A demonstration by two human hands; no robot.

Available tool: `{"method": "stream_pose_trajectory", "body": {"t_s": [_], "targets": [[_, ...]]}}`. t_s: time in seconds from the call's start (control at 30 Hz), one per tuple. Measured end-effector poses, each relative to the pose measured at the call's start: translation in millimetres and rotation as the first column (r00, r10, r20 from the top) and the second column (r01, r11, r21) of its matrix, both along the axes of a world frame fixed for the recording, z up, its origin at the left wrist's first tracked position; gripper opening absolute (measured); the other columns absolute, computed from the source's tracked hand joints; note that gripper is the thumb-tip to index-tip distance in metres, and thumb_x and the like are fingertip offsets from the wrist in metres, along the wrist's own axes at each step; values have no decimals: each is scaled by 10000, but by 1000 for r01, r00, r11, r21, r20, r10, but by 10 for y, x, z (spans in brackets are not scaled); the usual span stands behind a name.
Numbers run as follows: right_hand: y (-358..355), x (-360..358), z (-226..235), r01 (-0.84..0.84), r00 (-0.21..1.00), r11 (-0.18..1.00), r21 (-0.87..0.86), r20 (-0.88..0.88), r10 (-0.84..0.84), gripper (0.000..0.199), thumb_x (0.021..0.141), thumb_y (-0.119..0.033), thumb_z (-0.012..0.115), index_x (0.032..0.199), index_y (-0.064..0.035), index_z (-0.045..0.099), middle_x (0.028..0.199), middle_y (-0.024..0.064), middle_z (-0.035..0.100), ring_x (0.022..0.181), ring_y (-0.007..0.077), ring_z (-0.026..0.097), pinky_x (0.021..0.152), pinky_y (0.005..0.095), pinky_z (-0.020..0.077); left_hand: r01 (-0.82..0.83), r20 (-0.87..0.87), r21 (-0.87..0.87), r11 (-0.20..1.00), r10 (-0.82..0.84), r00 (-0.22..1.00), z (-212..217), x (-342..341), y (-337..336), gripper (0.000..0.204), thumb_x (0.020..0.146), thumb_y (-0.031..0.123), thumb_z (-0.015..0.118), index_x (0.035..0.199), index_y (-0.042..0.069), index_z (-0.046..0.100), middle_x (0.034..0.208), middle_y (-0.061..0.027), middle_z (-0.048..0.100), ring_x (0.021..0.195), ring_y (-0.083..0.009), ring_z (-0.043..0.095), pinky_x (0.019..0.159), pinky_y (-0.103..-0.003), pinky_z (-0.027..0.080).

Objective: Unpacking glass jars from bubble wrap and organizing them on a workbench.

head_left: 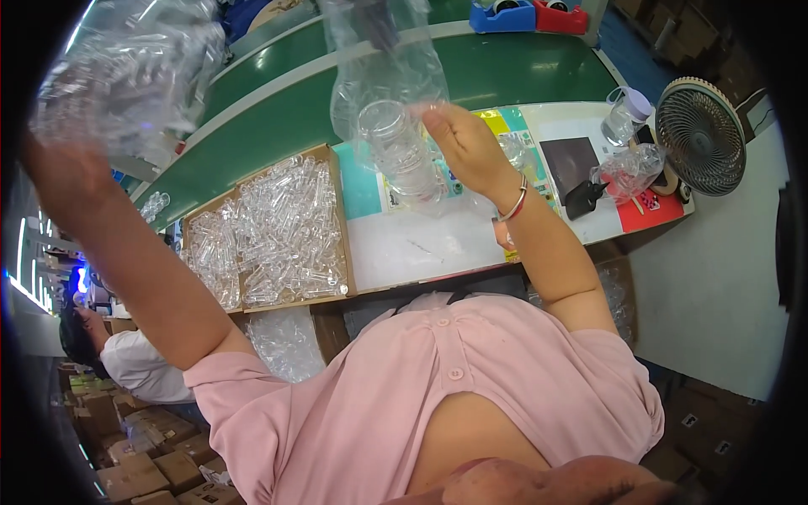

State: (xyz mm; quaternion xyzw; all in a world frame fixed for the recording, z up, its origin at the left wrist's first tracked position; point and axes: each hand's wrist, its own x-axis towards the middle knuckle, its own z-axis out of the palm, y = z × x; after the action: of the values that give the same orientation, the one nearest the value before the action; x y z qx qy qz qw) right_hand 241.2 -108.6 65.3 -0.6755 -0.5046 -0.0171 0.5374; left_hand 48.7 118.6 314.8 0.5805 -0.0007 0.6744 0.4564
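My left hand (71,172) is raised at the far left, smeared by motion, against a crumpled mass of clear plastic bags (130,80); its fingers cannot be made out. My right hand (473,150) is closed, its thumb and fingertips at the edge of a tall clear plastic bag (383,84). Beside those fingers, a clear ribbed cylinder, like a stack of cups (402,156), stands tilted over the table, seemingly inside the bag. Left of it, a shallow cardboard box (343,227) holds many small clear plastic pieces (282,219).
A green conveyor belt (522,71) runs behind the white table (404,252). Blue and red tape dispensers (503,17) stand beyond it. On the right are a fan (699,135), a lidded bottle (627,114) and a black bottle (585,199). Someone in white (147,366) is at left.
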Motion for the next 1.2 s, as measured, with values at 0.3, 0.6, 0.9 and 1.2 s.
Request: {"method": "stream_pose_trajectory", "body": {"t_s": [0.3, 0.6, 0.9, 1.2], "targets": [[262, 282, 688, -119, 911, 920, 372, -328, 251, 414, 992, -288, 415, 1145, 74, 545, 1072, 123, 629, 979, 194, 602, 876, 293, 474, 179, -359, -205, 962, -245, 901, -2002, -140, -187, 589, 787, 95, 721, 1276, 17, 403, 1215, -124, 514, 1132, -247, 532, 1007, -385, 419], [526, 86, 555, -229, 872, 787, 572, -239, 428, 431, 1002, -320, 347, 1091, 27, 586, 1040, 125, 642, 963, 208, 609, 919, 335, 445, 139, -777, -295, 945, -322, 540, -3106, 23, -435, 681, 670, 68, 791, 1246, 39, 430, 1182, -105, 515, 1084, -198, 528, 930, -312, 428], [504, 442, 1301, -141, 359, 409, 901, -339, 870, 237, 946, -61, 371, 1127, 8, 508, 1090, 154, 591, 1042, 272, 582, 950, 418, 459, 103, -752, 120, 987, 23, 658, -2769, -16, -575, 900, 584, 215, 849, 1335, 71, 375, 1274, -147, 455, 1233, -296, 416, 1024, -421, 342], [-649, 556, 1262, 70, 942, 721, 689, -283, 179, 283, 943, -191, 396, 1035, 23, 556, 1092, 149, 589, 888, 209, 605, 830, 338, 482, 279, -778, 463, 841, 234, 584, -1966, 321, -633, 947, 545, 311, 864, 1342, 98, 400, 1344, -137, 448, 1294, -322, 362, 1101, -490, 202]]}}
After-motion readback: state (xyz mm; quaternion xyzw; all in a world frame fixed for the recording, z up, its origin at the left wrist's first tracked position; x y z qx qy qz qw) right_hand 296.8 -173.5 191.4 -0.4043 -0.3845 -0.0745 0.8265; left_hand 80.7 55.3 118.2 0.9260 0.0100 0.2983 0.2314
